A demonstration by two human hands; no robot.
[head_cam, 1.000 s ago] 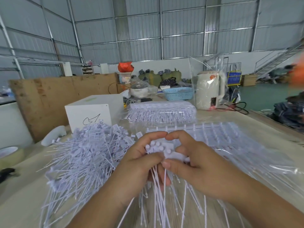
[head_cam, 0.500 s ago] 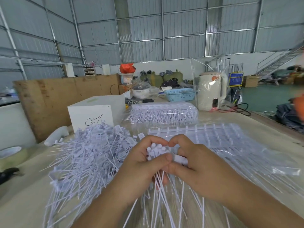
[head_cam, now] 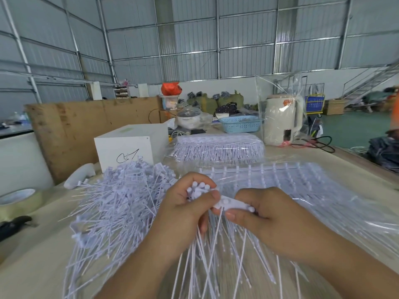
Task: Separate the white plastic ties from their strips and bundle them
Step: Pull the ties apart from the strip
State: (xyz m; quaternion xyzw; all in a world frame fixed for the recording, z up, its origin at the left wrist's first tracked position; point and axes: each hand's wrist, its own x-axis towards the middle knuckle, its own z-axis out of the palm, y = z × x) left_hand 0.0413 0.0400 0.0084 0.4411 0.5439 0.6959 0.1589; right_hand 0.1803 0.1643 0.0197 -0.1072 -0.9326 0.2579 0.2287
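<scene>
Above the bench (head_cam: 32, 262), the left hand (head_cam: 183, 214) clamps its fingers round a bunch of freed white ties (head_cam: 199, 189); the right hand (head_cam: 265, 214) pinches the strip (head_cam: 234, 204). The ties look light, springy and slippery: best gripped at the thick heads, not the thin tails.

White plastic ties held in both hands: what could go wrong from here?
1. The left hand grips a full bunch of white plastic ties; some may slip out.
2. Their tails fan over the loose heap of white ties and may tangle.
3. The right hand pinches a white strip; it may snap unevenly.
</scene>
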